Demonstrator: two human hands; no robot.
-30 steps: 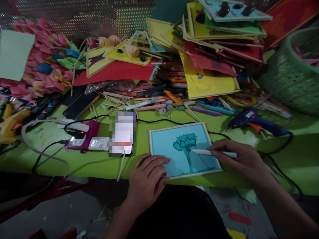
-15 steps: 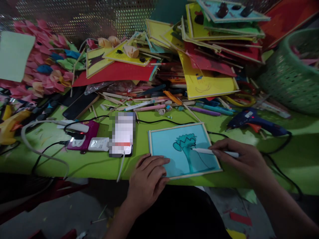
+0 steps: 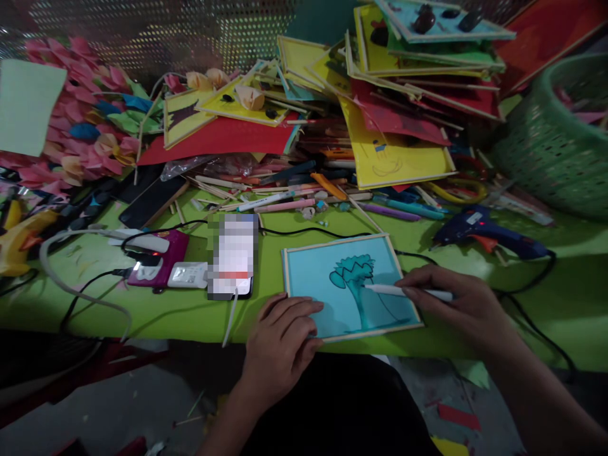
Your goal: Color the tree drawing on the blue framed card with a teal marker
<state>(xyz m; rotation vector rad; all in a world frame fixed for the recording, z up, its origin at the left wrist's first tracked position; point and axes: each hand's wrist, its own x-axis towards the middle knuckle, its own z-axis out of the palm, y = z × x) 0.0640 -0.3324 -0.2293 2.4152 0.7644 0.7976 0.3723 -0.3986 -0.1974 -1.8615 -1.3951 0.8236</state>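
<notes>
A sheet of blue card (image 3: 308, 266) edged with thin wooden sticks lies on the table before me. A tree with a teal trunk and crown (image 3: 357, 278), outlined in dark lines, is drawn on it. My left hand (image 3: 282, 335) grips the card's lower left corner, fingers over the top and thumb by the bottom edge. Pinched in my right hand (image 3: 446, 301) is a white marker pen (image 3: 387, 290), slanting left, its tip at the right side of the trunk. Whether the tip touches the card is hard to tell.
A phone (image 3: 232, 253) and a purple power strip (image 3: 161, 259) with cables lie left. A blue glue gun (image 3: 489, 234) rests at right, near a green basket (image 3: 536, 145). Behind are pens, sticks, stacked framed cards (image 3: 403, 152) and pink paper flowers (image 3: 61, 120).
The marker and my right hand have shifted very slightly left and down beside the trunk. My left hand and the card stay where they were.
</notes>
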